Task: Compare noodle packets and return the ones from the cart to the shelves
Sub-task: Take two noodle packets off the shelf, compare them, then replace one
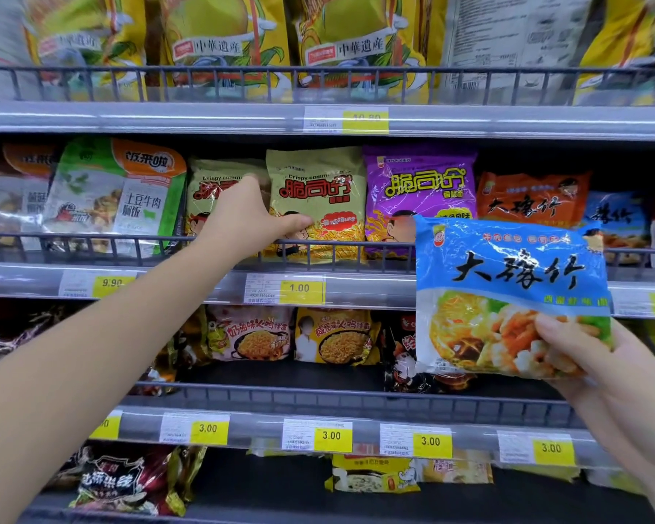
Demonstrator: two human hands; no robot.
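On the middle shelf (pixel 190 283), the left hand (pixel 248 217) reaches over the wire rail and its grip is pinching a yellow-green noodle packet (pixel 318 198), thumb on the front face and the other fingers hidden behind its left edge. That packet stands upright, face out, between a like packet half hidden by the hand and a purple noodle packet (pixel 420 183) just to its right. It looks as if the packet is either being seated in its row or drawn out; I cannot tell which. Either way, the step goes best if the packet stays upright, its bottom edge clears the rail, and the neighbours are not dragged along.

Further right, the right hand (pixel 598 368) holds a blue noodle packet (pixel 507 293) in front of the shelves, well clear of them. Its grip is closed on the packet's lower right corner, thumb across the printed bowl of noodles. The blue packet faces the camera, label upright, tilted slightly clockwise; its long axis runs roughly left to right. Similar blue packs (pixel 613 221) sit at the far right of the middle shelf, which is probably where it belongs.
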